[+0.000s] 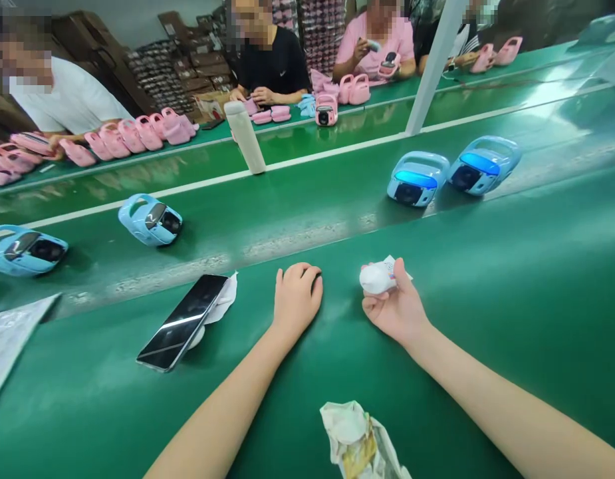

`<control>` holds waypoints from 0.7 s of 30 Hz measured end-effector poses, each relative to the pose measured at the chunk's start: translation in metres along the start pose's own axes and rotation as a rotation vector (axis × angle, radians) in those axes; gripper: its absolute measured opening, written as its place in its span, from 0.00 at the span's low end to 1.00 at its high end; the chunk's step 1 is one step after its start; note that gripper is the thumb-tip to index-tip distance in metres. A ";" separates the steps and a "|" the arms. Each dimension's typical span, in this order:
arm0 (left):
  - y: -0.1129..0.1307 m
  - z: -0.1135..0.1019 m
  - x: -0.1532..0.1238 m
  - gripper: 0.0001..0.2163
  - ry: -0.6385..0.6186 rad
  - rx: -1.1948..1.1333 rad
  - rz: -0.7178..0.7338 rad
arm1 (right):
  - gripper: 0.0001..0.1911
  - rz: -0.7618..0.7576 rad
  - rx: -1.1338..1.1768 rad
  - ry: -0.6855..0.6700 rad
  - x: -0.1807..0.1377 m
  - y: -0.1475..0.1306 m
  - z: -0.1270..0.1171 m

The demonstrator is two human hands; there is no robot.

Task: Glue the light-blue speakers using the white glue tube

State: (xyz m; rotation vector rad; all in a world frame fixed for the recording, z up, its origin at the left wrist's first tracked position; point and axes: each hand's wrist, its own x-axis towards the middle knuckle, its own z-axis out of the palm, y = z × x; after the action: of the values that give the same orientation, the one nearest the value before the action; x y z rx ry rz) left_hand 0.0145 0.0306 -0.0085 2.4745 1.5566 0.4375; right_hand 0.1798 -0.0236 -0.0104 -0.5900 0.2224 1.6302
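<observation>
White bundle [373,279] was up in the right grip [394,311], well right of the phone [183,324], thumb closed against the fingers around it. Looked light and squishy, kinda papery, so I'd have gone for a gentle pinch round its middle; squeezing might've torn it. Left grip [296,296] sat palm-down, nearer the phone, fingers loosely curled, couldn't tell if anything was under it. A crumpled wrapper [344,426] lay nearer than the phone and right of it, possibly in the way. Blue gadgets [417,179] stood beyond the phone.
</observation>
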 end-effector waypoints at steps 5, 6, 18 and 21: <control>0.000 0.000 0.000 0.09 0.016 0.006 0.008 | 0.19 0.013 0.007 -0.012 -0.001 0.000 0.002; 0.000 0.000 0.000 0.09 0.018 0.004 0.009 | 0.19 0.013 0.004 -0.017 -0.001 0.000 0.002; -0.004 -0.005 -0.018 0.10 0.015 -0.307 -0.015 | 0.29 -0.018 -0.141 -0.044 -0.037 -0.015 0.001; -0.003 -0.016 -0.051 0.10 -0.071 -0.479 0.000 | 0.29 -0.044 -0.259 -0.004 -0.065 -0.016 -0.011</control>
State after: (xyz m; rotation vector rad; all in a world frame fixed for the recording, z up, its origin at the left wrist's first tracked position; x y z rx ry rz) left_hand -0.0143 -0.0136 -0.0019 2.0969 1.2462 0.6307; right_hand 0.2007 -0.0829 0.0154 -0.7824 -0.0064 1.6287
